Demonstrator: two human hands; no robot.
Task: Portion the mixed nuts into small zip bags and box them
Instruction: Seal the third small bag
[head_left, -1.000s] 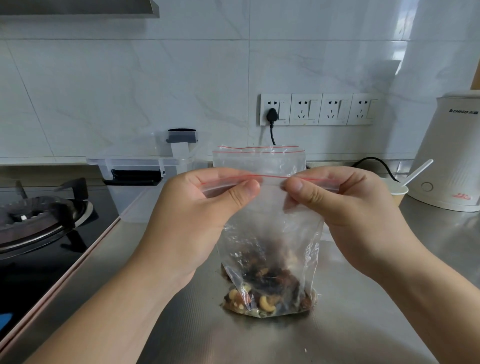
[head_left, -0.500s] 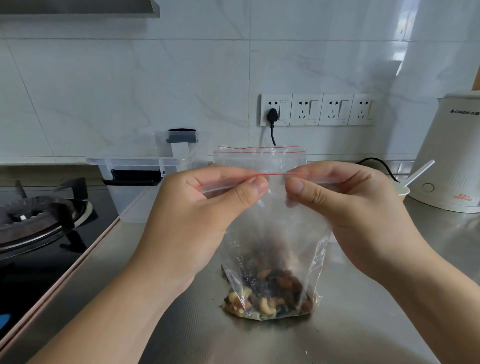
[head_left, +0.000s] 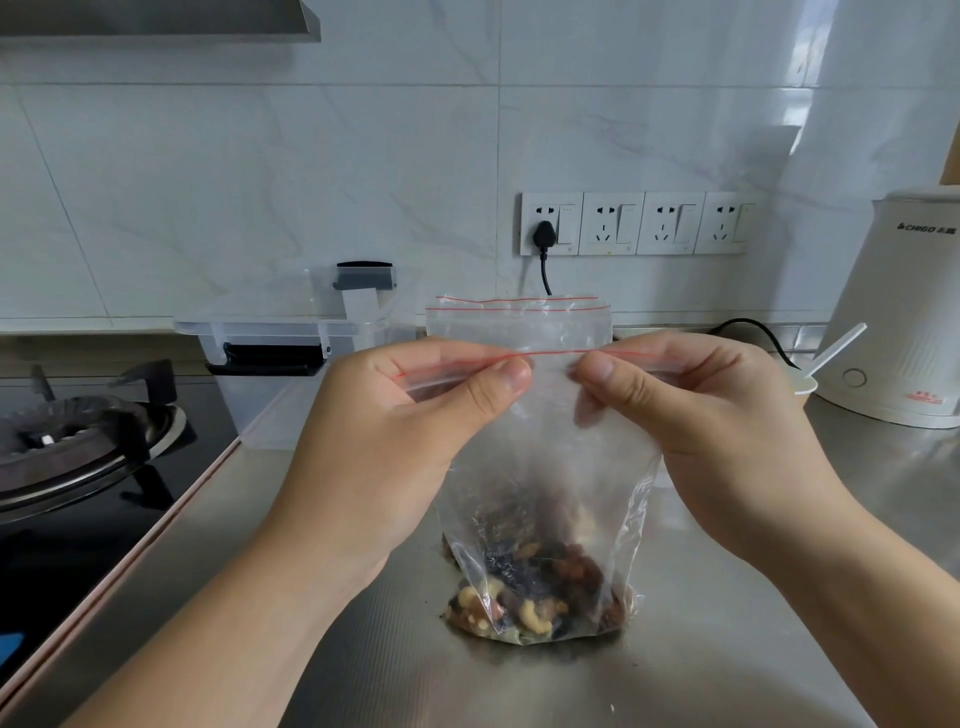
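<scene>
Left hand (head_left: 395, 447): thumb and fingers pinch the zip bag's (head_left: 550, 467) red seal line.
Right hand (head_left: 691, 431): pinches the same seal, thumbs nearly meeting.
Bag: centre frame, upright on the counter (head_left: 727, 649).
Nuts (head_left: 535, 597): bottom of bag.
Box (head_left: 291, 364): clear, left of centre, behind the left hand.

On my feed I see a steel counter (head_left: 727, 649) running back to a white marble-tiled wall (head_left: 260, 171). At the left sits a black gas stove (head_left: 78, 452) with its burner grate, and a range hood's edge (head_left: 156, 21) shows at top left. Four white wall sockets (head_left: 636, 223) line the wall; a black plug (head_left: 544, 234) sits in the leftmost one, its cord dropping down. At the right stands a white appliance (head_left: 904, 312) marked CHIGO. Just beside it I see a paper cup (head_left: 804, 383) with a white spoon (head_left: 836, 343) leaning in it.
</scene>
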